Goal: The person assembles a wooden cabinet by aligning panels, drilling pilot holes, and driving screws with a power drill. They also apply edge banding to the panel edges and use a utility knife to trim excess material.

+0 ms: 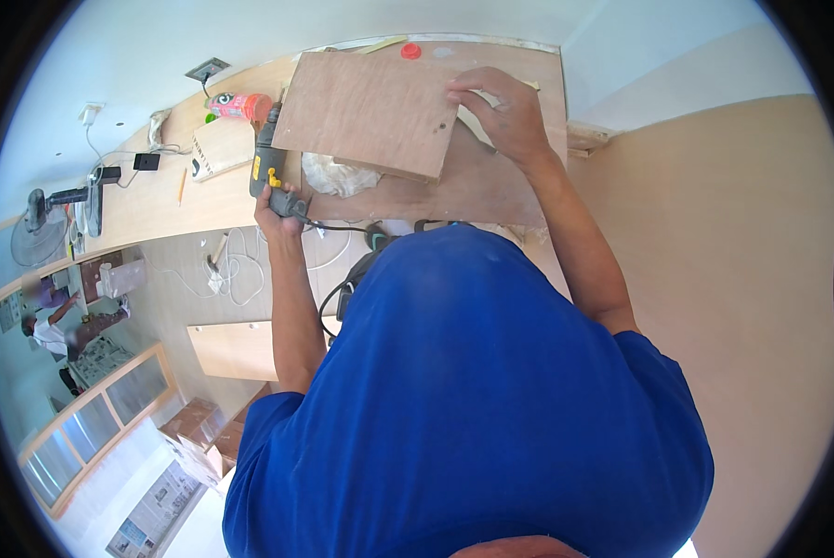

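Observation:
A dark grey power drill (264, 166) with yellow parts is in my left hand (278, 216). My fingers wrap round its rear end, and its chuck points away from me, at the left edge of a wooden board (361, 107). A black cord trails from the drill toward my body. My right hand (503, 116) pinches the board's upper right edge, which is raised above the worktop. A small dark hole or spot shows near that edge. Beneath the board lies a crumpled white plastic bag (338, 177), partly covered.
On the long wooden worktop (161, 206) are a bottle with pink liquid (240, 106), a red cap (410, 51), a pencil (182, 186) and a fan (40, 232). Loose white cable (240, 279) lies below. Far left, another person (59, 330) is at work.

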Demonstrator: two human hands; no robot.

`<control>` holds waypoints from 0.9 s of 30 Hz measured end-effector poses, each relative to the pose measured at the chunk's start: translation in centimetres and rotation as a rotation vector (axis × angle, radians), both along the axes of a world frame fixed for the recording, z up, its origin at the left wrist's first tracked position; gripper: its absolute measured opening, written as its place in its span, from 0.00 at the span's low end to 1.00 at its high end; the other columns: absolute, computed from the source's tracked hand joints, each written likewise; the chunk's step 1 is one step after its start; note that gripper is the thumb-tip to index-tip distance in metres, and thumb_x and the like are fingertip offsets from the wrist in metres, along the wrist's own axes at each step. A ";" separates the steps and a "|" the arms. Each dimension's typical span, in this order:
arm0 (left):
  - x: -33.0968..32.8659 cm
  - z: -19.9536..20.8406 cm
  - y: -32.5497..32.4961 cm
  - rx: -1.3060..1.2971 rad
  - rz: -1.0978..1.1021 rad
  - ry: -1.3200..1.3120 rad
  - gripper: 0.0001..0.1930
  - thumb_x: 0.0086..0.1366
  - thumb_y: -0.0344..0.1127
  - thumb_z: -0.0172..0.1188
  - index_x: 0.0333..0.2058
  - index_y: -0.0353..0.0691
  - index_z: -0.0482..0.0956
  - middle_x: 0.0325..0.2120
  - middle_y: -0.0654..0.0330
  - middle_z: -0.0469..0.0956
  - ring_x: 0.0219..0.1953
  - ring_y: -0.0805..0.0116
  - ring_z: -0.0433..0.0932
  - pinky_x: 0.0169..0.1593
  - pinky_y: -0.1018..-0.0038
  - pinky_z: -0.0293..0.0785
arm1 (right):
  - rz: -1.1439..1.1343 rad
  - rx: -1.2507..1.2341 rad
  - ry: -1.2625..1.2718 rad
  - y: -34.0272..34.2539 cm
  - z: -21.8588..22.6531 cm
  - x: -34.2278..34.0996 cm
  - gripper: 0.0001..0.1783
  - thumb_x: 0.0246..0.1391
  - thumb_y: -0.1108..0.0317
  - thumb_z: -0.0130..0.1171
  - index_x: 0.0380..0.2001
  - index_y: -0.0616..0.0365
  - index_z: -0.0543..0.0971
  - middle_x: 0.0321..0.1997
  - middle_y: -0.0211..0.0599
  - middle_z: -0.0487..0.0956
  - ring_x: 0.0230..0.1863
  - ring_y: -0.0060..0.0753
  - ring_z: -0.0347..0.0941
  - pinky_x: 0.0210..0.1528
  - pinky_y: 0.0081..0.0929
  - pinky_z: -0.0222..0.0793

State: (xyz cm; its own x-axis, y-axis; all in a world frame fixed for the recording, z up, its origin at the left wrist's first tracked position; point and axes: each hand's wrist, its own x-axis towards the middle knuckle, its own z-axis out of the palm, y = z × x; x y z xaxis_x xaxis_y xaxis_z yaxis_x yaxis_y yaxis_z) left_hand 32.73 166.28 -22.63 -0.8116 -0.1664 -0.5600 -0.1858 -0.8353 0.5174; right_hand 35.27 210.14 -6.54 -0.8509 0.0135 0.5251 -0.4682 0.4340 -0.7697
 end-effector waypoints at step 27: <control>2.1 28.8 -2.9 -0.651 -0.377 0.723 0.28 0.71 0.33 0.52 0.62 0.20 0.57 0.54 0.35 0.73 0.27 0.68 0.77 0.25 0.77 0.78 | -0.136 -0.538 -0.198 -0.4 -1.0 -0.2 0.11 0.58 0.74 0.67 0.43 0.63 0.81 0.40 0.39 0.86 0.43 0.23 0.82 0.49 0.21 0.77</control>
